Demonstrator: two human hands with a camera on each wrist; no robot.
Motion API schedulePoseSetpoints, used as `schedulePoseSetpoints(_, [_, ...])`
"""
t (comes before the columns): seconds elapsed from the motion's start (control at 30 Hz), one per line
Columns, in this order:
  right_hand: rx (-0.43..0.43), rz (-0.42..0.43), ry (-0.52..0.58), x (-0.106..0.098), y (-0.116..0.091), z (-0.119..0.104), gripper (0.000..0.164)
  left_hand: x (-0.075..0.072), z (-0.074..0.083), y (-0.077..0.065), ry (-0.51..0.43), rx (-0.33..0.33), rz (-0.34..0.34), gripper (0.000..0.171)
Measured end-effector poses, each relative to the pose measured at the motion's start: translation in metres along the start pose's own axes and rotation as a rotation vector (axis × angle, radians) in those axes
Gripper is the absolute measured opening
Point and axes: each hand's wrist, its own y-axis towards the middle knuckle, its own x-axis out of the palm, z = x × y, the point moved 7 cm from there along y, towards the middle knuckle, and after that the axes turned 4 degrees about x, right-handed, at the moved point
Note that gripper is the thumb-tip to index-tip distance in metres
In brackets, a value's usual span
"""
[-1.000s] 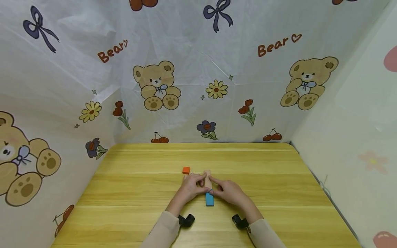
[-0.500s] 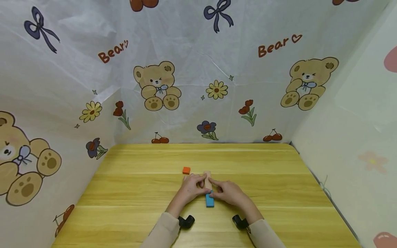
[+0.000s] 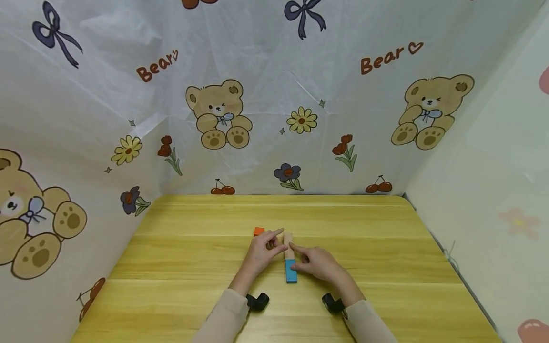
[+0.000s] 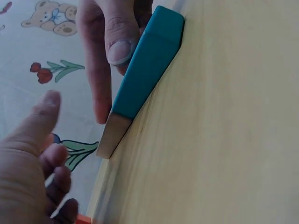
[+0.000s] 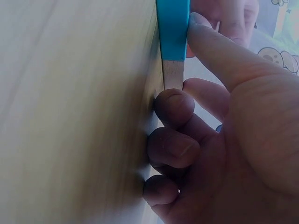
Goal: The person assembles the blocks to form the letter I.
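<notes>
A blue block (image 3: pixel 291 272) lies end to end with a plain wooden block (image 3: pixel 289 253) in a straight line pointing away from me. Along their right side, my right hand (image 3: pixel 319 263) rests its thumb on the blue block and its index fingertip on the wooden one; its other fingers are bent under the palm. My left hand (image 3: pixel 260 252) stands just left of the wooden block, index finger and thumb spread, holding nothing. In the left wrist view a gap shows between that thumb and the wooden block (image 4: pixel 113 135).
An orange block (image 3: pixel 259 231) sits beyond my left hand, partly covered by it. The yellow wood-grain table (image 3: pixel 386 247) ends at a hanging sheet (image 3: pixel 266 157) printed with bears at the back and sides. Black wrist cameras sit at both cuffs.
My left hand has let go of the blocks' left side and drawn back, its thumb and index finger opening. My right hand stays almost in place against the row.
</notes>
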Motion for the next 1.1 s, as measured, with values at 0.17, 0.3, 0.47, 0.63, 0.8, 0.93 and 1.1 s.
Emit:
schedulePoseSetpoints(0.17, [0.007, -0.005, 0.003, -0.001, 0.0, -0.001, 0.067, -0.019, -0.007, 0.0, -0.028, 0.016, 0.149, 0.049])
schedulePoseSetpoints(0.3, [0.016, -0.006, 0.009, 0.0, -0.001, 0.0, 0.068, -0.036, -0.017, -0.001, -0.063, -0.038, 0.226, 0.05])
schedulePoseSetpoints(0.47, [0.029, -0.003, 0.005, 0.0, 0.001, 0.002, 0.068, -0.053, -0.031, -0.002, -0.069, -0.113, 0.268, 0.052])
schedulePoseSetpoints(0.63, [0.019, -0.005, -0.011, 0.0, 0.001, 0.003, 0.069, -0.062, -0.044, -0.003, -0.062, -0.189, 0.267, 0.054])
schedulePoseSetpoints(0.8, [-0.001, -0.005, -0.027, 0.0, 0.001, 0.001, 0.069, -0.064, -0.049, -0.004, -0.046, -0.224, 0.212, 0.056])
schedulePoseSetpoints(0.93, [-0.006, -0.003, -0.032, 0.0, 0.001, 0.0, 0.069, -0.064, -0.052, -0.004, -0.031, -0.23, 0.171, 0.053])
schedulePoseSetpoints(1.1, [-0.002, -0.002, -0.029, 0.0, 0.001, 0.0, 0.069, -0.064, -0.057, -0.001, -0.02, -0.248, 0.152, 0.049])
